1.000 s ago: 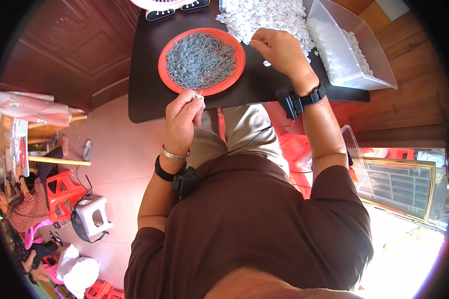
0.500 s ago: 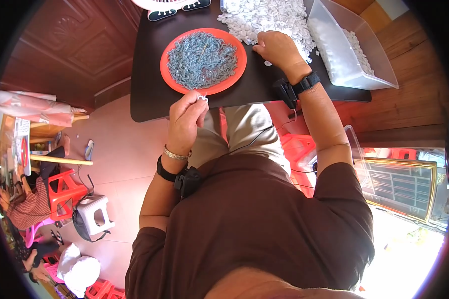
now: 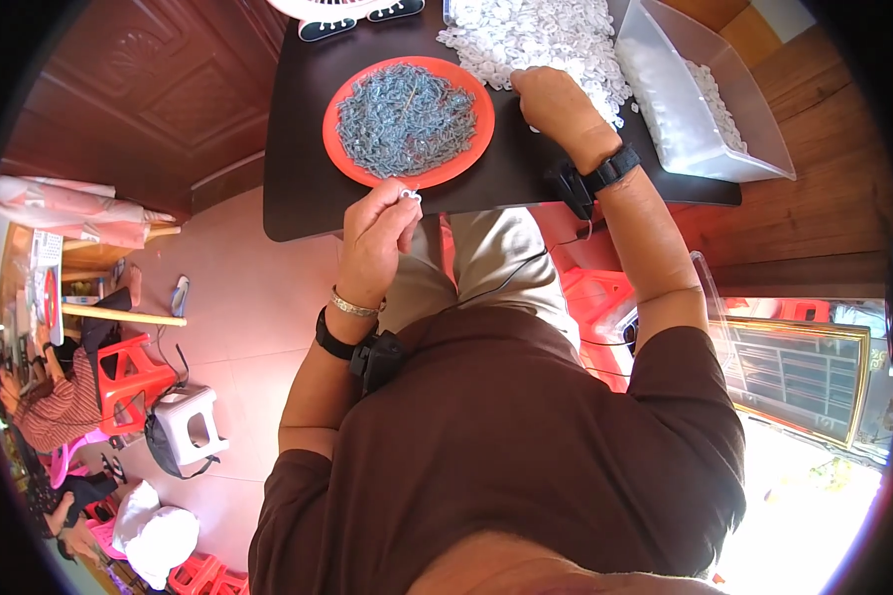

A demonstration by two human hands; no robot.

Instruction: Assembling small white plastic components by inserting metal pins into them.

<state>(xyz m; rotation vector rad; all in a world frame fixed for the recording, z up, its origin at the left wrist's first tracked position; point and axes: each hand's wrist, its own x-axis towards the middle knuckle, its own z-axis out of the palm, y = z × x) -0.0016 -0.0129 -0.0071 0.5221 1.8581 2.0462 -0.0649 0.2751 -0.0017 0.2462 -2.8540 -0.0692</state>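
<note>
One small white ring (image 3: 408,197) pinched in the left grip (image 3: 375,238), beside the orange plate (image 3: 339,159).

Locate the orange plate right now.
Head view, upper middle: the orange plate sits on the dark table, just beyond the left hand, left of the white pile.

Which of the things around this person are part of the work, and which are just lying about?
In the work:
left hand, pinching a small white ring
right hand, on the pile of white plastic rings
round orange plate of grey-blue bits
clear plastic bin

Lying about:
white plastic stool
red plastic stool
</note>
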